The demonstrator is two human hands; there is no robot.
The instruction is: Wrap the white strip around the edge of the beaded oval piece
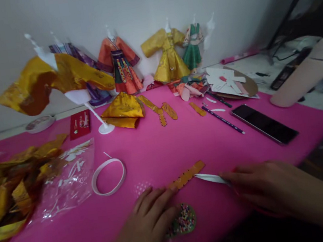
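Observation:
My left hand (151,218) rests on the pink table cover (166,152), its fingertips pressing the near end of an orange paper strip (187,175) with small holes. A round patterned paper piece (183,220) lies partly under that hand. My right hand (261,189) lies low at the front right, fingers closed on a thin white strip (210,177) whose tip points at the orange strip's far end.
A loop of white tape (108,177), a clear bag (67,178) and gold paper scraps (6,191) lie left. Paper dresses on stands (168,54) line the wall. A phone (264,123), a purple pencil (223,119) and paper cutouts (228,81) lie right.

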